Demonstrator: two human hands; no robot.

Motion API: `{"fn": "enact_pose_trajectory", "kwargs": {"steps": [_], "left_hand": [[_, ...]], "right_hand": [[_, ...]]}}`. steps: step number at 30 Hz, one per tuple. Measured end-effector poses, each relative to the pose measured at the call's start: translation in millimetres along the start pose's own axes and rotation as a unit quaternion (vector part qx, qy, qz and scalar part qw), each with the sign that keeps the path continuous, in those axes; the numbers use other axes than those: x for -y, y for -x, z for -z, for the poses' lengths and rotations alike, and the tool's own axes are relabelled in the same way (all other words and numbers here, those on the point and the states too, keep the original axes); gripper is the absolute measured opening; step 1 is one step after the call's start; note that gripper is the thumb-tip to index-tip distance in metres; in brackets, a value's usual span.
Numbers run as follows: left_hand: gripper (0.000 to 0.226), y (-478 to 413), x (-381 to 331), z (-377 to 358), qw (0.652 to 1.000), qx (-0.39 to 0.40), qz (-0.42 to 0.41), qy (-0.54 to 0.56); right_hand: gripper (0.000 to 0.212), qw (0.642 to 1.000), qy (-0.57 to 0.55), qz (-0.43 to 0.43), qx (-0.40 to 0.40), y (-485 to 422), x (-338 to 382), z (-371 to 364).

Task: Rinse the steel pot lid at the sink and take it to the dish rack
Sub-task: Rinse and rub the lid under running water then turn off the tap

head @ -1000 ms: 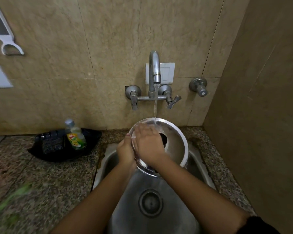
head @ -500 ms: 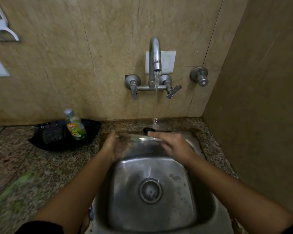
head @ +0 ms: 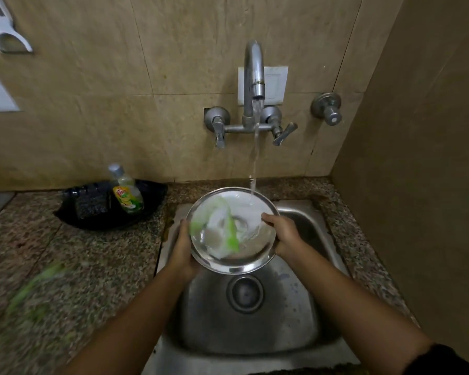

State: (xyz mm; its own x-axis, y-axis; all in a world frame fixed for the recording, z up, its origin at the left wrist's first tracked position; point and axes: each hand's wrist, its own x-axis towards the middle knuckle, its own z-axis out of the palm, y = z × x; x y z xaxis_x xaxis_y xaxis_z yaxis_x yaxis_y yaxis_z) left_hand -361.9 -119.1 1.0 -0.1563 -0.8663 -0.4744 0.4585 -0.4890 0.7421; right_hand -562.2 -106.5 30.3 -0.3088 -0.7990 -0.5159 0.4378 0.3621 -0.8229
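Rinse step: I hold the steel pot lid (head: 232, 231) over the sink (head: 303, 315), left hand (head: 183, 250) and right hand (head: 284, 234) fingers clamped on its rim beneath the tap (head: 253, 77); next, likely carrying it out.

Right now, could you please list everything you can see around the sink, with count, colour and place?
Round steel pot lid: one, silver with green and white reflections, held over the basin under the running water.
Steel sink basin: one, grey, centre, round drain in its floor.
Curved wall tap: one, chrome, above the basin, water flowing.
Separate round valve: one, chrome, wall right of the tap.
Dish-soap bottle: one, clear with green and yellow label, upright in the black tray.
Black tray: one, on the counter left of the sink.
Speckled granite counter: brown-grey, around the sink.
White wall hanger: one, upper left.
Left hand: grips the lid's left rim.
Right hand: grips its right rim.
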Motion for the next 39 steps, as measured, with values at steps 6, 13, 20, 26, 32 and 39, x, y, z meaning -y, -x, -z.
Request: {"fn": "enact_pose_trajectory", "kwargs": {"steps": [6, 13, 20, 26, 32, 39], "left_hand": [[0.054, -5.7, -9.5, -26.7, 0.995, -0.047, -0.076, -0.037], [0.055, -10.2, -14.6, -46.4, 0.991, -0.07, -0.09, -0.065], [0.051, -11.3, -10.1, -49.0, 0.989, -0.082, -0.086, -0.089], [0.047, -7.5, 3.1, -44.5, 0.991, -0.084, -0.071, -0.081], [0.047, -9.7, -3.0, -59.1, 0.987, -0.081, -0.083, -0.109], [0.044, -10.5, -13.6, -47.7, 0.982, -0.128, -0.098, -0.098]], "right_hand": [[0.054, 0.881, 0.411, 0.204, -0.111, -15.9, -1.8, -2.4], [0.065, 0.684, 0.65, 0.33, -0.016, -26.4, 14.7, -40.0], [0.057, 0.563, 0.661, 0.435, 0.238, 3.6, -19.1, -13.2], [0.065, 0.607, 0.716, 0.344, -0.011, -26.3, 14.2, 8.4], [0.059, 0.559, 0.678, 0.427, 0.213, 0.4, -5.7, -43.0], [0.063, 0.539, 0.733, 0.411, 0.058, -12.7, 17.0, 18.1]]}}
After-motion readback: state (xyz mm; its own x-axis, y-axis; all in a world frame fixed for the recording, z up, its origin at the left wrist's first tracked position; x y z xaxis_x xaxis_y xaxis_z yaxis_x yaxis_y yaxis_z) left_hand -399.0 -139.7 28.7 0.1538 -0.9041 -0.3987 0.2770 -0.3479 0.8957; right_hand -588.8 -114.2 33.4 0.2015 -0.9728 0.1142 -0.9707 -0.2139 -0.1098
